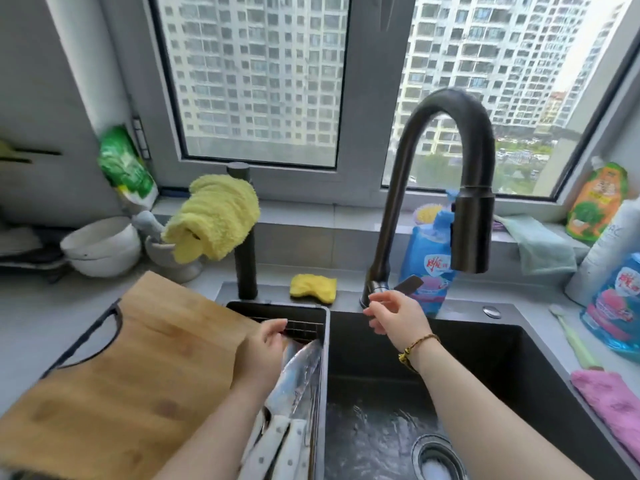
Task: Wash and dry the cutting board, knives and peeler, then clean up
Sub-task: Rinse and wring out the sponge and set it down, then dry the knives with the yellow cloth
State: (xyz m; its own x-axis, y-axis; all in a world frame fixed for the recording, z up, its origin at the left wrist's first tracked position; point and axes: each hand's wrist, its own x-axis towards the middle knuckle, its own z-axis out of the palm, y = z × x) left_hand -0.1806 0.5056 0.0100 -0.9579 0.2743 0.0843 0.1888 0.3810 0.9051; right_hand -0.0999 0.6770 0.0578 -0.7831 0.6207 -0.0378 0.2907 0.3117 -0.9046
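Left hand [268,341], fingers curled over the cutting board [138,358] edge; right hand [394,318] raised further forward, fingers loosely spread, holding nothing. Both forearms extended.

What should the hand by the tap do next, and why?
Probably nudge the lever with the right hand to start the water. No stream falls from the spout, the open fingers are right at the lever, and the left hand holds the board at the sink, seemingly ready for rinsing.

cutting board [138,368]: matt wood | knives [298,368]: glossy metal | faucet [446,161]: matt dark metal
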